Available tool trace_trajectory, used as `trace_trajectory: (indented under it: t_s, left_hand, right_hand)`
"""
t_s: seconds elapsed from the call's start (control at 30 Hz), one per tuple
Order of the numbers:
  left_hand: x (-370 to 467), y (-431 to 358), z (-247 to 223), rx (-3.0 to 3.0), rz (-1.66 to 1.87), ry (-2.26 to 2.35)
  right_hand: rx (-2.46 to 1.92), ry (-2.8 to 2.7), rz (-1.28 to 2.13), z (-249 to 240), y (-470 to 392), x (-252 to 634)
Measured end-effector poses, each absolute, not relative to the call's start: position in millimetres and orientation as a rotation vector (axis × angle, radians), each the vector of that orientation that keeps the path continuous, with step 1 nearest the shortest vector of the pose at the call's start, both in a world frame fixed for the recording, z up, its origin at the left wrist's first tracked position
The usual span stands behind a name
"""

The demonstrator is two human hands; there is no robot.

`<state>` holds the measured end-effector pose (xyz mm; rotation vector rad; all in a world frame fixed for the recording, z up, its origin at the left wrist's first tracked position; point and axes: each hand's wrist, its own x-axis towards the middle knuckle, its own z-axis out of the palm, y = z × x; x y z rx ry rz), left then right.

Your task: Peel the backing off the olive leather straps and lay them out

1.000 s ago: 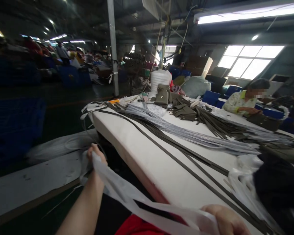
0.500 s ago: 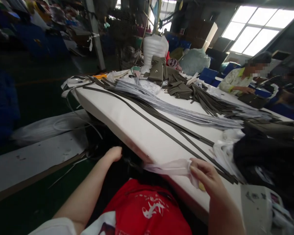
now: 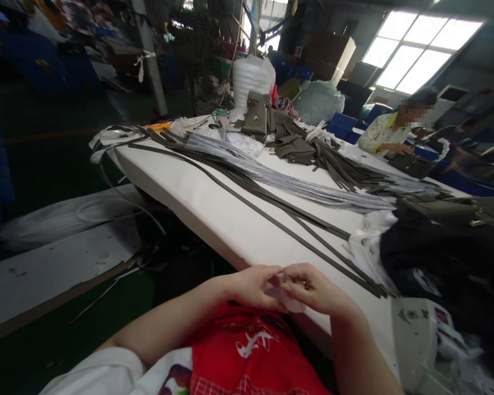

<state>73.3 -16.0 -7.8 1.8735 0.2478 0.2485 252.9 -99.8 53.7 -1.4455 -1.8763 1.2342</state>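
My left hand [image 3: 253, 286] and my right hand [image 3: 315, 291] meet at the near edge of the white table, just above the red apron. Between them is a thin, whitish, see-through strip [image 3: 291, 303], crumpled and partly covered by the fingers. The right thumb and fingers pinch it. My left fingers curl around its other side, with the thumb below. Beyond the hands, long dark olive straps [image 3: 267, 216] run lengthwise across the white table [image 3: 214, 211].
Plastic-wrapped straps [image 3: 288, 181] and olive bags [image 3: 257, 118] lie farther back. Black cloth [image 3: 432, 263] and a white box [image 3: 414, 340] are at the right. Another person [image 3: 389, 131] handles a bag across the table. A long board [image 3: 61, 269] lies low at the left.
My left hand has come up from below the table edge to meet the right. The right hand has moved left, and the strip, stretched out before, is now bunched between both hands.
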Motion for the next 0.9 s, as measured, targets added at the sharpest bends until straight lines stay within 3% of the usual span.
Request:
trace_trajectory:
  t_s: [0.23,0.5,0.73,0.9]
  left_hand:
    - [85.6,-11.2,-23.8,1.63,0.287,0.32]
    - [81.0,15.3,-24.1,1.45,0.587,0.592]
    - [77.5,31.0,-22.5,1.3,0.749,0.538]
    - [83.3,22.7,-21.9,1.393,0.746,0.537]
  right_hand:
    - [-1.589,-1.861,1.127,53.1,-109.7,272.7]
    - [-1.622,-1.723,0.845,45.4,-109.2,278.4]
    - [-1.747,-1.7,1.042,52.8,-112.9,270.3]
    - [-1.785,-1.861,0.915,56.9,-111.4,261.8]
